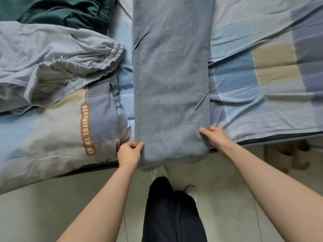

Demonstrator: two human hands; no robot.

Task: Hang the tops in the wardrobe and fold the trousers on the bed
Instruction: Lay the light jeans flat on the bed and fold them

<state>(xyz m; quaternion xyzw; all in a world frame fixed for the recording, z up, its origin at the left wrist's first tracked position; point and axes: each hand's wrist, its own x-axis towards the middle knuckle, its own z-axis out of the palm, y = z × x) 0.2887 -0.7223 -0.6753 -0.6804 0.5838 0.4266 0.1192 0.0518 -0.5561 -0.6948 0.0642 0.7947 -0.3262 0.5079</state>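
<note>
- The grey trousers (57,58) and the green trousers (66,11) lie in a messy heap at the left of the bed (262,84), not folded yet.
- The left hand (129,154) pinches the near left corner of the blue trousers (171,75).
- The blue trousers lie long and flat in the middle, their near end hanging over the bed's edge.
- The right hand (214,138) grips the near right corner.
- I think the fold is under way; next, both hands should lift this end up and away.

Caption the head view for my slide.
Both hands, left and right, grip blue-grey trousers on the bed.
</note>
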